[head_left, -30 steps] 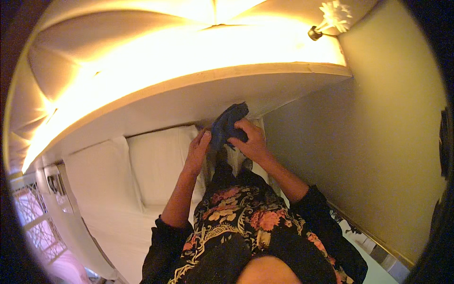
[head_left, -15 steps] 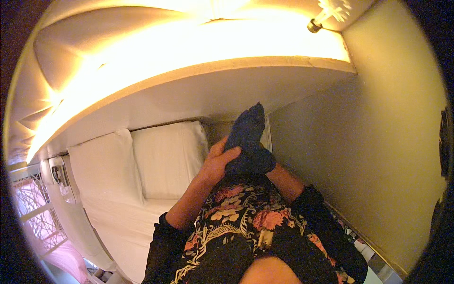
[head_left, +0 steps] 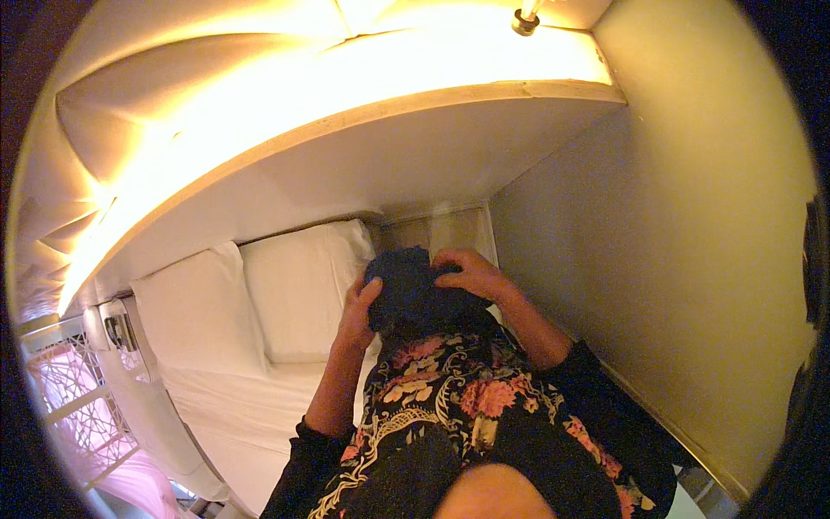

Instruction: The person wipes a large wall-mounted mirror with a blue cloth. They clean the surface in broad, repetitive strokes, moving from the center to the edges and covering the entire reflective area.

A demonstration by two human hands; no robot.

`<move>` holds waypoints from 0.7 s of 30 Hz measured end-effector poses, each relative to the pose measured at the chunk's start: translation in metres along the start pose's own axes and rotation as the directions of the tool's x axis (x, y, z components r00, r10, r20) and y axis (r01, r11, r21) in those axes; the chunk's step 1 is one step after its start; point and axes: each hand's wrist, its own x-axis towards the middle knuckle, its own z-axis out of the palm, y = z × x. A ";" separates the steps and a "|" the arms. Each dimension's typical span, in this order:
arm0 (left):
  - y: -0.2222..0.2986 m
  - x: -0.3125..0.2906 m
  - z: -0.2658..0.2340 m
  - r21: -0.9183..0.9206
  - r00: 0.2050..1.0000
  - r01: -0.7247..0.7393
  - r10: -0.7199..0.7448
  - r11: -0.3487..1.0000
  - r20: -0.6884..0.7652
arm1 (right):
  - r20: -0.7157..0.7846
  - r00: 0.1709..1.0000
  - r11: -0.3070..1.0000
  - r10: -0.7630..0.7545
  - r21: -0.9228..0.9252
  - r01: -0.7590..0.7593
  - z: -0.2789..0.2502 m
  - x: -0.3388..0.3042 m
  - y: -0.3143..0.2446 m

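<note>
A bunched dark blue cloth [head_left: 399, 281] is in front of my body, above the lap of a black floral garment [head_left: 432, 381]. My left hand [head_left: 356, 313] grips its left side, with the thumb lying on top and the other fingers mostly hidden beneath. At the cloth's upper right, my right hand [head_left: 471, 273] has its fingers bent down onto the fabric and pinches it. The folds are too dark to show what kind of garment or cloth this is.
To the left is a bed with a white sheet [head_left: 212, 411] and two white pillows [head_left: 298, 290]. A plain wall [head_left: 674, 259] rises close on the right. Beyond the bed runs a brightly lit ledge [head_left: 389, 108]. A window with a patterned grille [head_left: 82, 389] stands far left.
The cloth was held up as a long pointed shape and is now lower and bunched. My right hand has come from behind it to its top right. My left hand has shifted left.
</note>
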 end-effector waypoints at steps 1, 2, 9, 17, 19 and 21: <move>-0.006 0.004 -0.004 -0.089 0.992 0.125 -0.123 0.988 0.029 | -0.002 0.998 0.998 0.067 -0.011 -0.067 -0.003 -0.001 -0.009; -0.010 0.005 -0.007 -0.173 0.968 0.248 -0.240 0.953 0.069 | -0.003 0.991 0.991 0.133 -0.023 -0.133 -0.003 -0.002 -0.016; 0.034 -0.003 -0.010 0.083 0.962 0.085 -0.104 0.993 0.252 | -0.367 0.925 0.991 -0.100 -0.120 0.060 -0.013 0.005 -0.064; 0.187 -0.012 0.005 0.381 0.748 -0.609 0.664 0.696 -0.016 | -0.535 0.549 0.752 -0.642 -0.579 0.315 -0.045 0.052 -0.222; 0.222 -0.008 0.007 0.587 0.631 -0.617 0.775 0.525 -0.030 | -0.468 0.432 0.616 -0.771 -0.719 0.321 -0.060 0.080 -0.237; 0.239 -0.005 0.000 0.827 0.369 -0.512 0.929 0.234 -0.034 | -0.402 0.444 0.503 -0.801 -0.854 0.132 -0.070 0.093 -0.243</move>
